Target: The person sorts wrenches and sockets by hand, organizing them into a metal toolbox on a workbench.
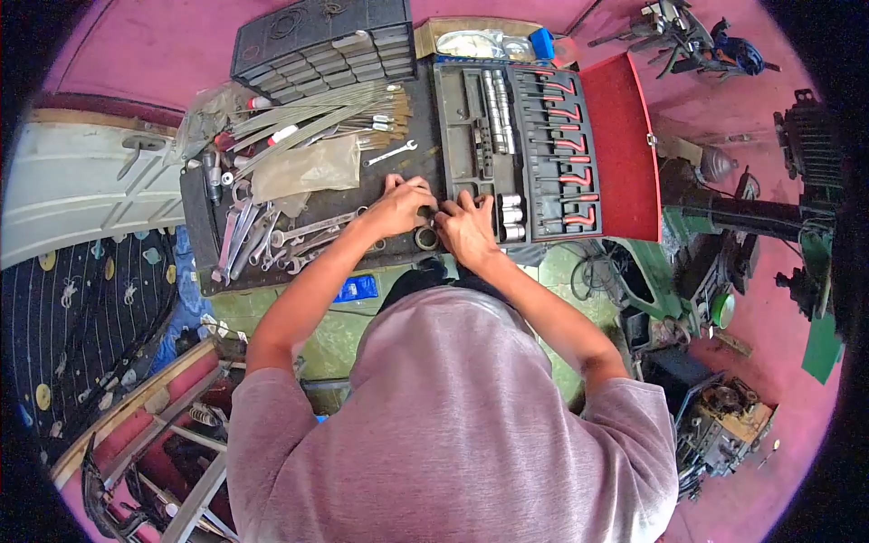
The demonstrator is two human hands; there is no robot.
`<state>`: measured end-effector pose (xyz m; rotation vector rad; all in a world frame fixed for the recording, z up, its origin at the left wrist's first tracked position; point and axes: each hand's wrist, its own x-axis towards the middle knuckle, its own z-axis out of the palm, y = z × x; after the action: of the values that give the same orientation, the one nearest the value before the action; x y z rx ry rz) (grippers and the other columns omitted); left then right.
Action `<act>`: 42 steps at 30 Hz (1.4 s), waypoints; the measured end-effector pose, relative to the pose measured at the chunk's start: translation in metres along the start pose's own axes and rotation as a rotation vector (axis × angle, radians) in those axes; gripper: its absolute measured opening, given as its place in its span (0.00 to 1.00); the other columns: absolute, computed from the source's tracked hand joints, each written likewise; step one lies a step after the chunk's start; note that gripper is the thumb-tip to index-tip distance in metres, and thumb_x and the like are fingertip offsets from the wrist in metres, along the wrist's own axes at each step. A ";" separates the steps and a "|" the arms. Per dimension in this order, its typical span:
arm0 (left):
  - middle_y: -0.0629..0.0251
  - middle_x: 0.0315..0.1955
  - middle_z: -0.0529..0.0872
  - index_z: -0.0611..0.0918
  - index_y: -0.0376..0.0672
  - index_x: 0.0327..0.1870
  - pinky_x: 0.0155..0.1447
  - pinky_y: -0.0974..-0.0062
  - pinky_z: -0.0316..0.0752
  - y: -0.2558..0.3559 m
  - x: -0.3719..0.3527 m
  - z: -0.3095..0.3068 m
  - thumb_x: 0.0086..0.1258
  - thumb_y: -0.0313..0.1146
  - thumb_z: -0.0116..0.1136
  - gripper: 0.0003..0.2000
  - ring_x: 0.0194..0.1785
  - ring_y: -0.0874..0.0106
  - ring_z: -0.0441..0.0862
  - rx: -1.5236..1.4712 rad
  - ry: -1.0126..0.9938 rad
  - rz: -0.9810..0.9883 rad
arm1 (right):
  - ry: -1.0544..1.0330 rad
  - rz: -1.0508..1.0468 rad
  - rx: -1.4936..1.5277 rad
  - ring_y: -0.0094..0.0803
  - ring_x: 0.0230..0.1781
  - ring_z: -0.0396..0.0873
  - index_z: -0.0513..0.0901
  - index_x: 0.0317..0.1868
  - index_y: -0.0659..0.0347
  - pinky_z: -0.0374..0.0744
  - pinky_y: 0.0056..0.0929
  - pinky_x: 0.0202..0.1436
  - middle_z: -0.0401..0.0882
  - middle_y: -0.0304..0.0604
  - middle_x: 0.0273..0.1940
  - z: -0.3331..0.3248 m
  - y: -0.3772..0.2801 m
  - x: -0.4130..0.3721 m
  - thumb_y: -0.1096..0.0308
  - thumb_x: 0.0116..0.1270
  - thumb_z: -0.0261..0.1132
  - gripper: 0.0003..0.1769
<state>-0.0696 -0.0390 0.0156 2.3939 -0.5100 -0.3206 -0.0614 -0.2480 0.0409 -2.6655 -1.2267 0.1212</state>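
Note:
At the front edge of the dark workbench, my left hand [398, 207] has its fingers bent round something dark and small that I cannot make out. My right hand [468, 231] is close beside it, fingers curled over the left edge of the socket tray [460, 163]; what it holds, if anything, is hidden. Just below and between the hands lies a dark ring-shaped part [426, 238]. Several silver sockets [512, 217] stand right of my right hand. A single wrench [391, 153] lies above my left hand, and more wrenches [317, 228] are spread to its left.
A red toolbox lid [620, 149] stands beside a tray of red-handled tools [561, 149]. Behind are a drawer cabinet [326, 54] and an open cardboard box [480, 38]. Long thin rods [317, 113] and a brown packet [308, 170] lie left. Green machinery [634, 262] is at the right.

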 end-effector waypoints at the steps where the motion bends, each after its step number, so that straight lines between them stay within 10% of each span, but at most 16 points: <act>1: 0.67 0.48 0.85 0.89 0.49 0.44 0.65 0.60 0.57 0.000 -0.001 -0.002 0.50 0.32 0.77 0.17 0.61 0.69 0.77 0.011 0.020 0.029 | -0.013 0.006 0.013 0.41 0.58 0.74 0.89 0.39 0.50 0.66 0.58 0.57 0.84 0.36 0.46 -0.001 0.000 -0.002 0.62 0.61 0.69 0.07; 21: 0.76 0.53 0.91 0.92 0.51 0.40 0.66 0.54 0.55 0.064 0.088 0.013 0.56 0.35 0.77 0.10 0.72 0.69 0.75 0.094 0.483 0.094 | 0.299 0.024 0.224 0.35 0.51 0.78 0.88 0.44 0.52 0.68 0.46 0.56 0.88 0.29 0.52 -0.041 0.128 -0.008 0.66 0.52 0.78 0.17; 42: 0.66 0.58 0.88 0.89 0.41 0.46 0.69 0.46 0.56 0.080 0.132 0.078 0.66 0.25 0.62 0.10 0.78 0.66 0.67 0.207 0.523 -0.115 | 0.131 0.151 -0.096 0.41 0.55 0.76 0.85 0.45 0.52 0.67 0.56 0.57 0.85 0.35 0.49 -0.021 0.147 -0.005 0.66 0.59 0.69 0.12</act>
<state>-0.0016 -0.1963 -0.0034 2.5759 -0.1683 0.3235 0.0481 -0.3486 0.0295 -2.7965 -1.0161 -0.0903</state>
